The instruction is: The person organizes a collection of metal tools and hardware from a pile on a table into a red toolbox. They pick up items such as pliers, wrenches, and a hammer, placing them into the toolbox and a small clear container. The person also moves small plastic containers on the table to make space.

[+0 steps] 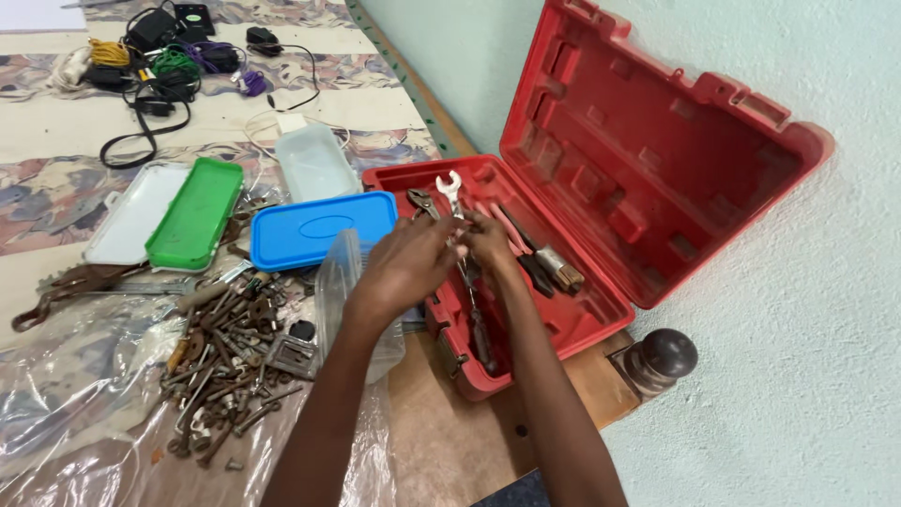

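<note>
Left hand [404, 268] and right hand [486, 239], fingers pinched together on a wrench [452, 192] above red toolcase [582, 324]

head view, looking down, close over toolbox [526, 272]

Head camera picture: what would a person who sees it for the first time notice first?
First, the big red tool case, lying open against the pale wall on the right, its lid up. Over its tray, the left hand and the right hand meet around a silver wrench that sticks up between them. To the left, a pile of rusty bolts and metal parts lies on clear plastic sheet, with a blue lid and a green lid behind it.
</note>
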